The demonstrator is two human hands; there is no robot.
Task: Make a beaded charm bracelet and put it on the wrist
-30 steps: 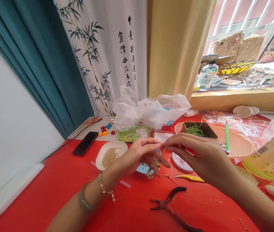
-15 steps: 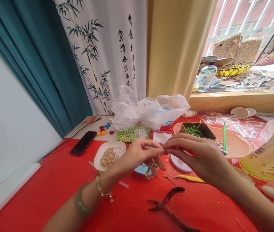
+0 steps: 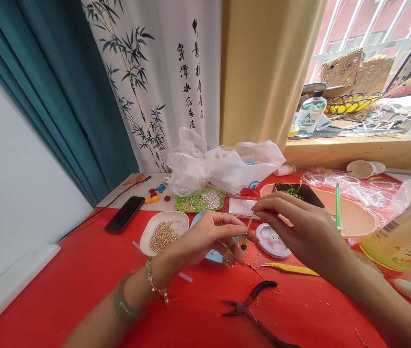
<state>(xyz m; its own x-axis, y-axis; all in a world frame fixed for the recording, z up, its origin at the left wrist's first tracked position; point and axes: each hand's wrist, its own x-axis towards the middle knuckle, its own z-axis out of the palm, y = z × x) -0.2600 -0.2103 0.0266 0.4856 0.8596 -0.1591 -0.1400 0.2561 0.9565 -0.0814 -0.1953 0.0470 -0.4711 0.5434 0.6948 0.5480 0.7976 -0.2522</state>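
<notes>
In the head view, a thin gold-coloured chain [image 3: 249, 223] runs between the two hands: the thumb and forefinger of the right hand [image 3: 297, 220] pinch its upper end, while the left hand [image 3: 208, 234] grips it lower down between thumb and forefinger, small dark-green pieces [image 3: 243, 247] dangling by its other, loosely curled fingers. The step in hand looks like drawing the chain out straight to check or place a spot along it; the next move seems to call for a steady left pinch and a fine right-hand adjustment, without letting the pieces tangle. Just below the left fingertips lies a blue dish [image 3: 215, 257], partly covered by that hand; nearer the wearer than both hands, pliers [image 3: 241, 308] lie untouched, and yellow tweezers [image 3: 290, 268] lie just below the right hand.
</notes>
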